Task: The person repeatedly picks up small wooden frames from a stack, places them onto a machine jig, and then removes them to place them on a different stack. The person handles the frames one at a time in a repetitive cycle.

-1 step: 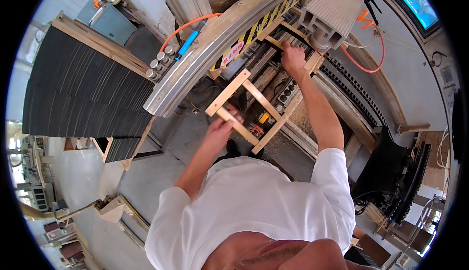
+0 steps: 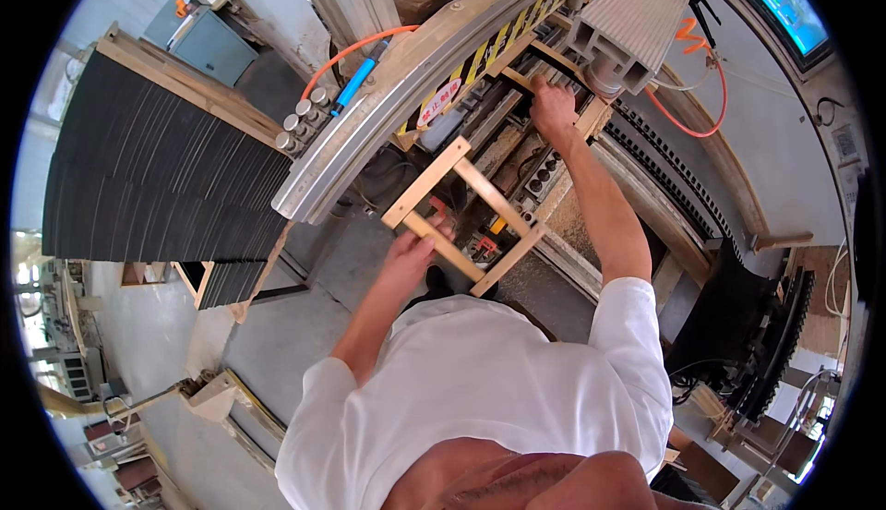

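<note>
"Where's the wooden frame (image 2: 426, 182)?"

"Near the centre. The left hand (image 2: 406, 256) pinches its rail at the frame's seven o'clock."

"And the right hand (image 2: 554, 108)?"

"At one o'clock, against a wooden piece (image 2: 515, 78) in the machine. Its fingertips are hidden, so I can't tell whether it grips."

"Containers?"

"A blue-grey cabinet (image 2: 218, 47) at ten o'clock, something orange on top. I can't see inside."

"Edges, room?"

"The frame's top corner comes near the metal beam (image 2: 355, 132) at eleven o'clock. Grey floor (image 2: 268, 348) stretches out at eight."

"Writing?"

"Red characters on a white sign (image 2: 438, 104) at twelve, beside striped tape (image 2: 506, 40). The screen (image 2: 775, 7) at two is too small to read."
</note>
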Tool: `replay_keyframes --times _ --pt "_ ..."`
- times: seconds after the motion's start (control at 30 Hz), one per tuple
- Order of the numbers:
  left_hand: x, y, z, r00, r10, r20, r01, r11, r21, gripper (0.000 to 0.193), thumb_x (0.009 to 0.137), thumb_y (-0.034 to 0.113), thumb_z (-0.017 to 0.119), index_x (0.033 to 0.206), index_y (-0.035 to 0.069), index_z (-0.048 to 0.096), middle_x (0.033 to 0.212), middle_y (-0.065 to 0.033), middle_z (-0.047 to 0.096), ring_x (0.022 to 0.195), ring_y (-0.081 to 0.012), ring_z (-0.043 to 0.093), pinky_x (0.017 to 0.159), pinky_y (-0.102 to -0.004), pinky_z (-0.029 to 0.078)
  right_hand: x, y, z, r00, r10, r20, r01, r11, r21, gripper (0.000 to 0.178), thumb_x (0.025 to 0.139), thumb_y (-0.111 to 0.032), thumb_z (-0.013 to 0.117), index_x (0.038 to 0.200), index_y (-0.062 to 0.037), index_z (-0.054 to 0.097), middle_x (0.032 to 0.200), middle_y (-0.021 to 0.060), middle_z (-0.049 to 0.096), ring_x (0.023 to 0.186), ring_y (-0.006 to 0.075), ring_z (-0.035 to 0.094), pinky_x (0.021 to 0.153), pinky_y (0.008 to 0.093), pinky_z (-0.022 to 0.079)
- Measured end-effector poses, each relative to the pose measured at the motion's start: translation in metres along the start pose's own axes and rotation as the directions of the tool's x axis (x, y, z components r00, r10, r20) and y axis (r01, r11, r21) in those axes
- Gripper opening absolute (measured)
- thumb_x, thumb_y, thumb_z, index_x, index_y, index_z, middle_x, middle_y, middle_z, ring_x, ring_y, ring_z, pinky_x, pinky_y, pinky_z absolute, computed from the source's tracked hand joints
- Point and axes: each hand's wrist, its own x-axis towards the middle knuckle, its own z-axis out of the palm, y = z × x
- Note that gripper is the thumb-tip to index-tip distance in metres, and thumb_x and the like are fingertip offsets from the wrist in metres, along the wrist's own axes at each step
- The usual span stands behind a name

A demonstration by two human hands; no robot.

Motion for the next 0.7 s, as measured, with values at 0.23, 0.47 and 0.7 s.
replay_keyframes --times 0.23,0.47,0.7 --pt "-0.043 0.014 -0.043 0.999 0.001 -0.047 -0.002 1.000 -0.020 0.034 0.097 0.010 0.051 0.130 0.003 0.049 0.118 -0.0107 0.060 0.117 -0.0276 0.055 0.102 -0.0423 0.041 0.039 0.003 -0.005 0.987 0.014 0.163 0.047 0.930 -0.363 0.027 0.077 -0.007 0.063 0.102 -0.0028 0.054 0.085 0.0144 0.070 0.092 0.0288 0.062 0.085 0.0408 0.038" --pt "-0.051 0.031 -0.114 0.986 -0.025 -0.167 0.015 0.998 -0.061 0.033 0.094 0.015 0.057 0.125 0.006 0.052 0.117 -0.0093 0.061 0.113 -0.0255 0.057 0.099 -0.0419 0.044 0.090 0.027 0.012 0.969 0.138 0.204 -0.027 0.883 -0.469 0.021 0.079 -0.007 0.063 0.098 -0.0044 0.054 0.081 0.0142 0.069 0.086 0.0295 0.065 0.086 0.0425 0.039" --pt "-0.054 0.024 -0.184 0.958 -0.134 -0.253 0.090 0.980 -0.180 0.031 0.092 0.022 0.064 0.119 0.009 0.055 0.114 -0.0052 0.063 0.110 -0.0212 0.060 0.093 -0.0375 0.049 0.120 0.059 0.014 0.936 0.211 0.281 -0.092 0.918 -0.385 0.026 0.080 -0.009 0.064 0.105 -0.0079 0.060 0.096 0.0129 0.069 0.096 0.0330 0.065 0.087 0.0468 0.044"
